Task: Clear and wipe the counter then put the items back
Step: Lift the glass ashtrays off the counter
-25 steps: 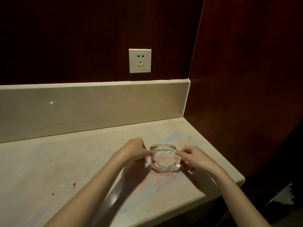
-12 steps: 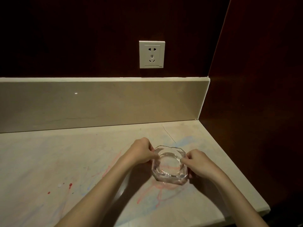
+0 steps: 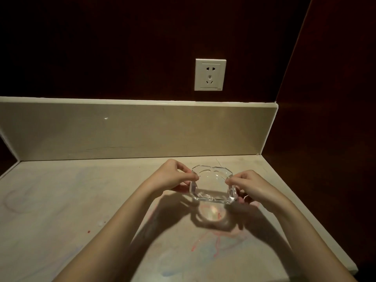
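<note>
A clear glass ashtray (image 3: 212, 185) hangs above the beige counter (image 3: 81, 200), tilted toward me, with its shadow and a bright spot on the surface beneath it. My left hand (image 3: 175, 177) pinches its left rim. My right hand (image 3: 249, 185) pinches its right rim, fingers curled under the edge. The counter bears red and blue scribble marks (image 3: 215, 243) under and in front of the ashtray, plus small red spots (image 3: 88, 232) at the left.
A beige backsplash (image 3: 132, 131) runs along the back, with a white wall socket (image 3: 210, 74) above it. Dark wood panelling closes the right side (image 3: 325, 119). The counter's front right corner (image 3: 354, 268) drops off into darkness.
Both hands have lifted the ashtray off the counter and tilted it toward me; before it sat on the surface. The view has shifted, showing more counter at the left.
</note>
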`<action>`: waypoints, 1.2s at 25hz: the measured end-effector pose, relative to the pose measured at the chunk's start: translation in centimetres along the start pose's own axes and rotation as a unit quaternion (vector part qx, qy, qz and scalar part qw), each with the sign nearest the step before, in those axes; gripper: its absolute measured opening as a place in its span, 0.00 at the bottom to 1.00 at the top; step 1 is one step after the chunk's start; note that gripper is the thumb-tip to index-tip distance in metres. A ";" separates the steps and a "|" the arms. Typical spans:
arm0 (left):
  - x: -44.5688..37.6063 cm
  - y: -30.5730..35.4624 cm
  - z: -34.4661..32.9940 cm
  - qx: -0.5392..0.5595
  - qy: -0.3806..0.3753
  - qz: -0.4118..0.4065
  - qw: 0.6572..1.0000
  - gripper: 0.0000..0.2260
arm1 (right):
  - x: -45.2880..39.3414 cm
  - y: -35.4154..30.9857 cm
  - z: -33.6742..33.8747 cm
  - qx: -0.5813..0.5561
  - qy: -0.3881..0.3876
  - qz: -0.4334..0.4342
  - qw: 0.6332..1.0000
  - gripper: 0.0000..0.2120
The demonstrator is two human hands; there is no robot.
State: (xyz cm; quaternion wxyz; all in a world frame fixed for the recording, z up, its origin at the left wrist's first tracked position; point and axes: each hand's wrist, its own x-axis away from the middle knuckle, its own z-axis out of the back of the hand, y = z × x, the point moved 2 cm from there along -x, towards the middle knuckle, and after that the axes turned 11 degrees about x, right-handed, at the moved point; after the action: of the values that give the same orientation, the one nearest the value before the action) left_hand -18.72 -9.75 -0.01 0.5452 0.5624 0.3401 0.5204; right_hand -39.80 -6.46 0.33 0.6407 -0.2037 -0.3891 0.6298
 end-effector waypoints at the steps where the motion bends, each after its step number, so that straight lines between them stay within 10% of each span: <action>1: 0.6 -0.1 0.7 0.008 0.003 0.000 1.000 0.04 | 0.1 -0.5 -0.6 0.001 -0.003 0.006 1.000 0.13; 30: 42.6 -19.5 22.6 0.161 0.275 0.111 0.941 0.11 | 17.8 -15.1 -37.4 0.056 -0.337 0.190 0.920 0.13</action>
State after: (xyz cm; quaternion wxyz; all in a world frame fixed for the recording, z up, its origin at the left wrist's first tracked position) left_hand 16.17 28.27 -6.61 0.2713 0.5116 0.4915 0.6505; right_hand -3.43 17.39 -6.99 0.3501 -0.0133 -0.5004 0.7918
